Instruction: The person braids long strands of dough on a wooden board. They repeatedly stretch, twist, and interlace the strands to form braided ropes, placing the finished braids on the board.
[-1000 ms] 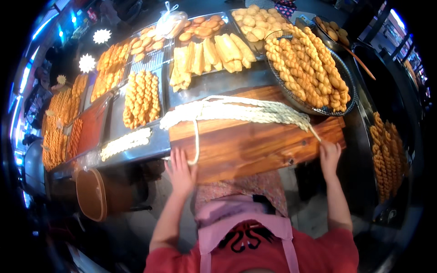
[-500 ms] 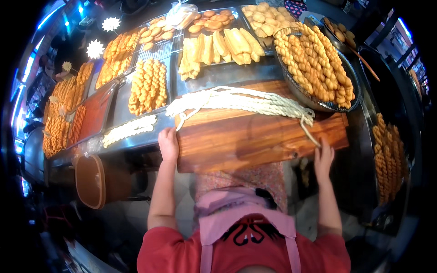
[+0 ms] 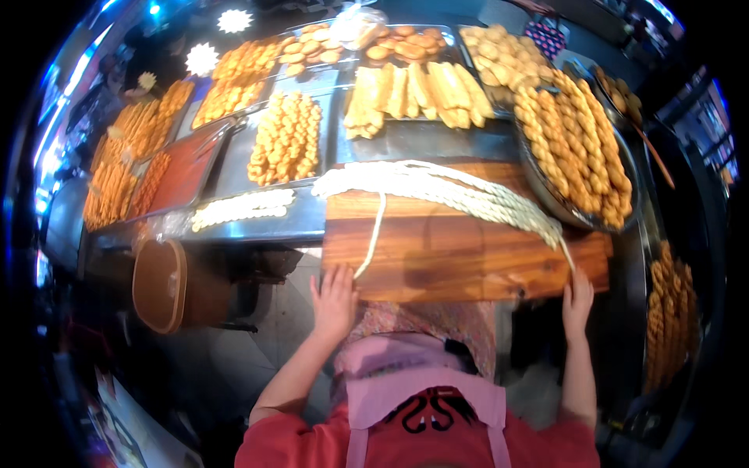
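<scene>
A long strand of pale raw dough (image 3: 374, 242) hangs down from a row of twisted dough ropes (image 3: 460, 193) on the wooden board (image 3: 437, 269). Its lower left end reaches the fingertips of my left hand (image 3: 335, 300), laid over the board's near edge with fingers stretched and thumb apart. At the right, another dough end comes down to my right hand (image 3: 577, 303), whose fingers are extended at the board's near right corner. What lies beneath either hand's fingertips is hidden.
Behind the board stand trays of fried dough sticks (image 3: 413, 93) and fried twists (image 3: 285, 136). A deep basin of large fried twists (image 3: 573, 144) rests by the board's right end. Raw twists (image 3: 242, 209) lie at left, above a brown bin (image 3: 158, 285).
My left hand has moved right and nearer, and the left dough strand now stretches down to it. My right hand has moved slightly nearer and right. The head view has shifted.
</scene>
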### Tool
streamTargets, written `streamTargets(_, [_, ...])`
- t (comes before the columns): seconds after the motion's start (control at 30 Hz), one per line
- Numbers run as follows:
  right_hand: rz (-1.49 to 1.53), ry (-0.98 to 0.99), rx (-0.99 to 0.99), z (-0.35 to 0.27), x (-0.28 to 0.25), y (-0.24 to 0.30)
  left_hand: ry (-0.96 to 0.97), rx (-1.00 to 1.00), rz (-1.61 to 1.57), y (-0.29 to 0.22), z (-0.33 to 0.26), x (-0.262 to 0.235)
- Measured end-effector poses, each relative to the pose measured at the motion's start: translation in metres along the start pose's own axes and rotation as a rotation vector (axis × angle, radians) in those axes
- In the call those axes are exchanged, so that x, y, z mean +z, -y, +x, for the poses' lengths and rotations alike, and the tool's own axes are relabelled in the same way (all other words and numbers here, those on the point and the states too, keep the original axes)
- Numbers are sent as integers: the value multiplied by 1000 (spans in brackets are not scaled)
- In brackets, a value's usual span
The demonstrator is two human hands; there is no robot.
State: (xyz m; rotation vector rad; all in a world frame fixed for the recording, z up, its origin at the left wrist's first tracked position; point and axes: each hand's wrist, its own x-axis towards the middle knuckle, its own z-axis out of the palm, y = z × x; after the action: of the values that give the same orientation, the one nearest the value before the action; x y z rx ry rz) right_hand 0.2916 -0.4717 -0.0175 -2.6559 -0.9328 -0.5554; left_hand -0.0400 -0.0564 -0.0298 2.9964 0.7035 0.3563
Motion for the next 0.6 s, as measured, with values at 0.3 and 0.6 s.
streamTargets(0.3, [-331, 59, 349, 28, 66, -69, 21, -292, 22, 69, 108, -14])
streamTargets(0.6, [420, 134, 294, 32, 33, -49, -242, -292, -487, 79, 41, 1])
